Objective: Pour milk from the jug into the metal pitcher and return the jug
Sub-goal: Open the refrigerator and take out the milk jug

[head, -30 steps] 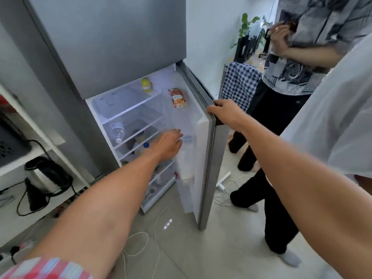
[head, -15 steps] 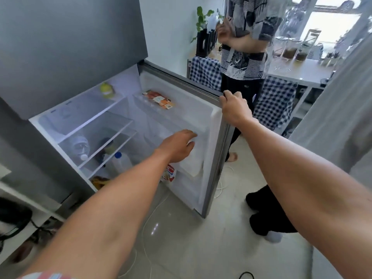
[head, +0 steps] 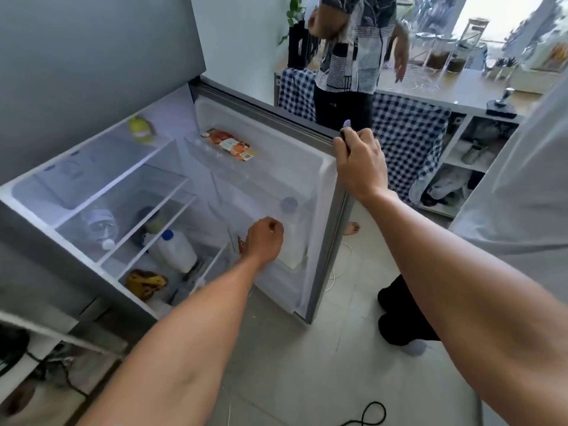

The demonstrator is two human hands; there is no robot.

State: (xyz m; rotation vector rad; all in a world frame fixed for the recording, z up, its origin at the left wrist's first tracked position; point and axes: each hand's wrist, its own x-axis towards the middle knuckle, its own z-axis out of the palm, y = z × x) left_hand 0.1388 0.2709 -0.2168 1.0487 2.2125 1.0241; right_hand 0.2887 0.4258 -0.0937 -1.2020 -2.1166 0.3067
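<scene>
At the lower left of the frame a black cable (head: 52, 368) trails over a white shelf (head: 33, 336). Just right of it the fridge (head: 101, 72) stands open, and on its lower shelf, left of centre, the milk jug (head: 178, 252) leans tilted: white, opaque plastic with a blue cap, a dark jar (head: 150, 222) behind it and a yellow-brown packet (head: 146, 282) below it. A yellow-green bottle (head: 140, 128) lies on the top shelf. In the centre the left hand (head: 265, 239) is inside the lower door bin with its fingers curled into a loose fist against a white carton (head: 292, 241) with a blue cap; whether it actually grips the carton cannot be told. An orange packet (head: 230, 144) lies in the upper door rack. Right of centre the right hand (head: 359, 162) wraps its fingers over the top corner of the fridge door (head: 276, 115). Compared with half a second ago, the left hand has dropped lower into the door bin and curled from spread fingers to a fist, while the right hand keeps its hold on the door. Across the bottom runs a pale tiled floor (head: 307, 379). At the upper centre another person (head: 350, 50) in a patterned shirt stands by a checked cloth (head: 408, 139), and at the upper right a wooden counter (head: 461, 87) carries glass jars (head: 436, 53).
</scene>
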